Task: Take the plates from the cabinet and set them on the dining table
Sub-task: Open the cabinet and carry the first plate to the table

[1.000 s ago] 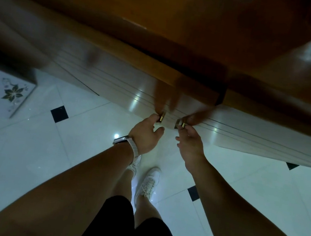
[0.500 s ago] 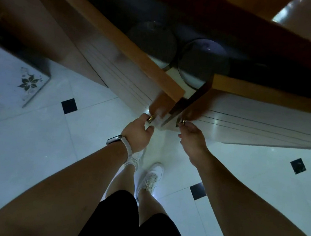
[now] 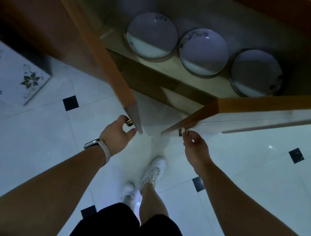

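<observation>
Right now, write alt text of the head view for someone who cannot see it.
A person's left hand grips the left knob and right hand the right knob of two open cabinet doors. Inside, left plate, middle plate and right plate sit in a row on the shelf.

1. The cabinet shelf [image 3: 177, 72] is carrying three white plates in a row.
2. The left plate [image 3: 152, 35], middle plate [image 3: 204, 51] and right plate [image 3: 256, 73] are sitting just beside one another near its front edge.
</observation>
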